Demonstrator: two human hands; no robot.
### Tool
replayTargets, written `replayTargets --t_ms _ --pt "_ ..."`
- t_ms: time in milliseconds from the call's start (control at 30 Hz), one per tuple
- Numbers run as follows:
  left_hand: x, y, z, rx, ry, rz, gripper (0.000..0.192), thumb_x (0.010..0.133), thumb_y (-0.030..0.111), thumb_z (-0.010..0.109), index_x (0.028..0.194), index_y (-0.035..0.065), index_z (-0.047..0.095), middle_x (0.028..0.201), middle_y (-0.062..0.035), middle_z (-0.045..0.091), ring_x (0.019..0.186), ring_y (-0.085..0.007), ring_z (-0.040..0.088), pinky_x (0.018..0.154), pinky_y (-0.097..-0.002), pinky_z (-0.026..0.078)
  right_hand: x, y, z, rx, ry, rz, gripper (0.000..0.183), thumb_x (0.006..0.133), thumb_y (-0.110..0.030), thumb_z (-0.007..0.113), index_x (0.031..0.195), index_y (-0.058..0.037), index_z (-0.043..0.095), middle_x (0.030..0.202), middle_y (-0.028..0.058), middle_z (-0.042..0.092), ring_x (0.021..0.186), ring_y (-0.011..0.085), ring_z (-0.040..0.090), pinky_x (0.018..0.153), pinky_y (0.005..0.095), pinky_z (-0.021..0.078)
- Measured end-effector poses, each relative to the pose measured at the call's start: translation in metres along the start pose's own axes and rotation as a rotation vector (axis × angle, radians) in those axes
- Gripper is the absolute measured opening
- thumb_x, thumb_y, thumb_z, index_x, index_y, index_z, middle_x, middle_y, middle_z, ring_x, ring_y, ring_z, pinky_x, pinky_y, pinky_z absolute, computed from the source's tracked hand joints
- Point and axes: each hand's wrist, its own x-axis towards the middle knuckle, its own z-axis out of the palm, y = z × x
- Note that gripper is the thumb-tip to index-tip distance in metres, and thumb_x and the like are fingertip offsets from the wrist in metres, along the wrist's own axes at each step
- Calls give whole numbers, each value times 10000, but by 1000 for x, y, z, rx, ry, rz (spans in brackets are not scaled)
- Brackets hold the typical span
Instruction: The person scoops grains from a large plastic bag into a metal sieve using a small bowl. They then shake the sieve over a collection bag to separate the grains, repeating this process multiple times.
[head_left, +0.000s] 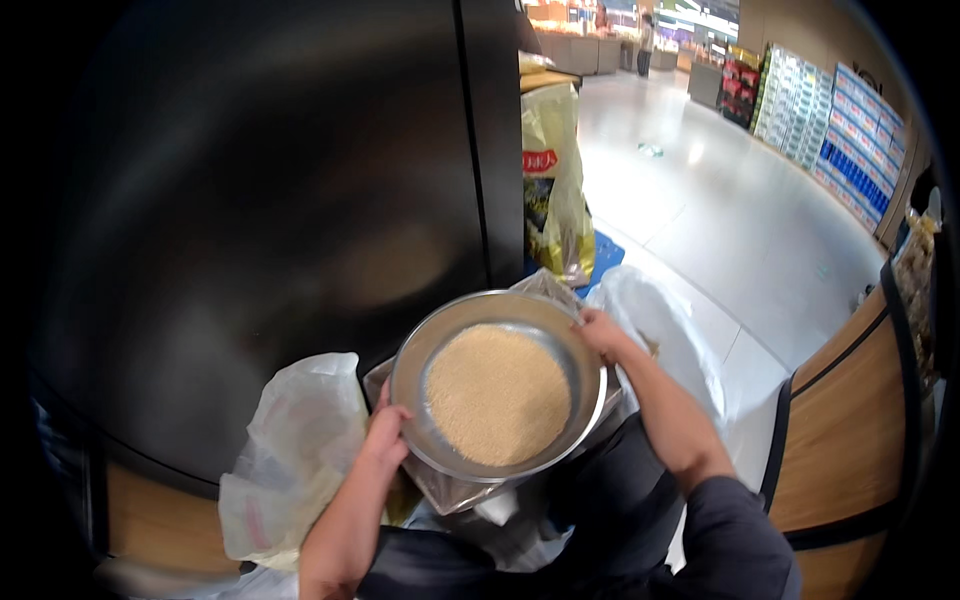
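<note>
A round metal sieve or pan (409, 360) with a tall rim is held in front of me by both hands. Fine tan grain (499, 394) lies heaped over most of its bottom; whether that bottom is mesh or solid, I cannot tell. My left hand (388, 433) grips the rim at the lower left, thumb over the edge. On the upper right side, my right hand (602, 335) has hold of the rim. Under it, partly hidden, is a square vessel lined with clear plastic (450, 491).
A white plastic sack (300, 442) stands at left, another white bag (652, 307) at right. Behind are a dark panel (300, 187) and a tall printed sack (559, 187) on a blue base (604, 259). A wooden display (847, 420) borders the right; stacked cartons (862, 142) and a person (645, 45) are far off.
</note>
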Motion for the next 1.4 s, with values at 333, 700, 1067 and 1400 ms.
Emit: replayTargets --t_ms 333,700,1067,1400 --pt "-12 14 33 108 52 145 857 650 -141 358 1466 120 343 1313 -124 507 1159 -267 537 929 -335 498 -72 -47 -77 665 -312 384 531 912 -299 629 1378 -135 433 1280 77 538 1013 195 613 771 419 535" --pt "-16 17 33 37 29 108 881 613 -153 344 1458 96 363 1342 -134 492 1182 -275 536 956 -348 502 -170 29 -77 -46 444 42 569 873 -301 686 1376 -155 464 1280 113 552 1015 248 620 774 381 513" --pt "12 34 52 147 -44 -53 866 584 -155 326 1416 67 425 1242 -120 554 1062 -235 585 876 -293 519 -120 44 -121 -597 568 123 323 851 -172 591 1162 -99 640 998 170 683 939 372 643 792 468 520" --pt "49 45 76 211 -67 -170 887 578 -187 328 1424 64 423 1159 -135 594 859 -211 645 632 -245 554 -65 -37 -129 -499 586 -68 294 817 -119 549 1079 -94 680 963 154 697 901 348 658 803 450 523"
